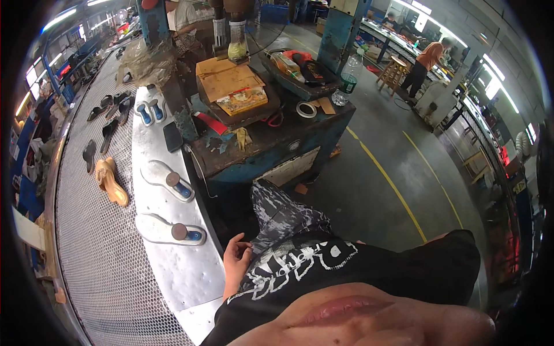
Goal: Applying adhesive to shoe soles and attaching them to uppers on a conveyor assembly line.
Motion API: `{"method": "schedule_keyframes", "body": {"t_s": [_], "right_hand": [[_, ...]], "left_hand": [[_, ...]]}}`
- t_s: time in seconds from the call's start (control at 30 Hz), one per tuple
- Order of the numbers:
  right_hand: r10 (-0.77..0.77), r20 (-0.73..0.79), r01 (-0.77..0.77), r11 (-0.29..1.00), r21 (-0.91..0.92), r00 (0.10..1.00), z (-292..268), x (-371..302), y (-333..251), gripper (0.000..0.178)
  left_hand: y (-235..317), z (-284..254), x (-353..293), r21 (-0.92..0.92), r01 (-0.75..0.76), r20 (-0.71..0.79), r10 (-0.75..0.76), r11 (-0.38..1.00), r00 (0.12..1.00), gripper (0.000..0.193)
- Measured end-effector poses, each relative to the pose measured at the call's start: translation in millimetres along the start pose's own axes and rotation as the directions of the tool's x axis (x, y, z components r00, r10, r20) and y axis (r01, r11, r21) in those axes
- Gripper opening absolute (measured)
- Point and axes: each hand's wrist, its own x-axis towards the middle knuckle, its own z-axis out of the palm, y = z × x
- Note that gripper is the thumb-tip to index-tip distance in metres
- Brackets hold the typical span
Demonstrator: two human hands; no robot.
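My left hand (pixel 235 255) rests by my lap, beside the edge of the bare metal strip (pixel 184 274). Its fingers are loosely bent and apart, with nothing in them. My right hand does not show; only the dark sleeve on that side is visible. Nearest to my left hand, on the strip, lies a white sole-shaped plate (pixel 158 229) with a brown round disc (pixel 180 232) and a blue inset. A second such plate (pixel 154 173) lies farther along. Beyond it are a dark phone-like slab (pixel 172 137) and a pair of smaller blue-and-white sole shapes (pixel 150 113).
A tan sandal (pixel 111 181) and several black sandals (pixel 108 134) lie on the mesh conveyor (pixel 109 259). The blue machine (pixel 259 167) ahead bears cardboard (pixel 228 78), a tape roll (pixel 306 109) and a plastic bottle (pixel 350 78). Another person (pixel 427 63) stands at the far right.
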Motion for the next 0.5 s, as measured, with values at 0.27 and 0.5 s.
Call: {"method": "schedule_keyframes", "body": {"t_s": [0.27,0.5], "right_hand": [[0.001,-0.017,-0.001,1.0,-0.005,1.0,5.0,4.5,-5.0,0.056],[0.006,-0.028,-0.006,1.0,0.001,1.0,8.0,7.9,-8.4,0.056]], "left_hand": [[-5.0,-0.6,2.1,-0.02,0.039,0.018,-0.038,0.999,0.999,0.049],[-6.6,-3.3,-1.0,0.02,0.072,0.062,-0.073,0.997,0.995,0.048]]}}
